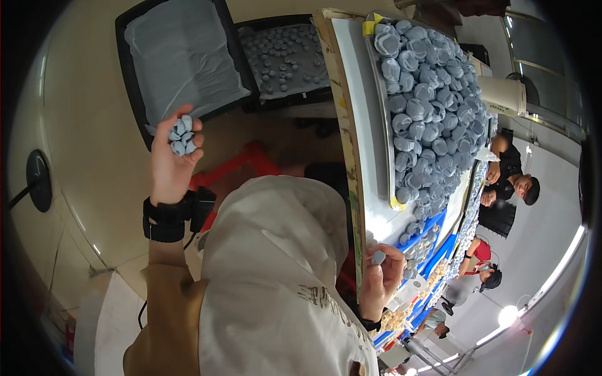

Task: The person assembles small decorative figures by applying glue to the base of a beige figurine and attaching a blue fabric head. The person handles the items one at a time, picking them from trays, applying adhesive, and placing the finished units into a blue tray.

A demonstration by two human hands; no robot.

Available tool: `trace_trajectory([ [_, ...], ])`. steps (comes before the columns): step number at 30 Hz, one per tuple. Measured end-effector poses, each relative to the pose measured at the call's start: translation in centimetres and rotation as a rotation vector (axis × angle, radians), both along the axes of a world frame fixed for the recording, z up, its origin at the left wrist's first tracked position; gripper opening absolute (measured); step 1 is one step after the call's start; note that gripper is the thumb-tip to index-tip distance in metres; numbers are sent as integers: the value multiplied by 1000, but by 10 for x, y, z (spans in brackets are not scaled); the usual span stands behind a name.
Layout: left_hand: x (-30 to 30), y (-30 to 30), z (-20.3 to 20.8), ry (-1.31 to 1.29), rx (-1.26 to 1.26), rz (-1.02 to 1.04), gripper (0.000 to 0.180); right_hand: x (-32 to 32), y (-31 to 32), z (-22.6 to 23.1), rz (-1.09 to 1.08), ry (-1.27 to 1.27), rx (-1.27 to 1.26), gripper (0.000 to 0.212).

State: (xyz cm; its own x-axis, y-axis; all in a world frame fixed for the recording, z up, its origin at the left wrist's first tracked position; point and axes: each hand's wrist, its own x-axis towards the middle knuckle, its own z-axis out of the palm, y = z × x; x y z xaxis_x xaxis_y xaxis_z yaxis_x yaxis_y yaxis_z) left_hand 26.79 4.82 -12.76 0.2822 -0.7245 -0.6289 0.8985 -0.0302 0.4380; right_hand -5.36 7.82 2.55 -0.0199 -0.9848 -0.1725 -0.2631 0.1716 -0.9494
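My left hand (172,168) is raised palm up beside a black tray, its fingers curled around several small grey-blue rounded pieces (182,139). A black band (168,216) circles that wrist. Between thumb and fingertips, my right hand (384,279) pinches one similar grey-blue piece (377,257) at the edge of the worktable (370,188). On that table, a shallow tray (380,113) carries a large heap of grey-blue cup-like pieces (433,94), some of them curled or hollow. Their exact kind and material cannot be made out.
The black tray (234,50) has a grey sheet lining. Beside it, another tray (269,94) bears scattered small pieces. Blue trays (442,254) with grey and tan pieces lie farther along the table. Red framing (235,164) stands below. Several people (480,257) are at the far right.
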Motion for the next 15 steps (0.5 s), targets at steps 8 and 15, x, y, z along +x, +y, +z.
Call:
trace_trajectory([
  [8,-11,1,41,-28,-121,-209,29,4,6,-1,-11,19,-9,28],
  [15,-68,-3,130,-105,-407,-795,15,-4,5,-3,-29,-251,-64,36],
])
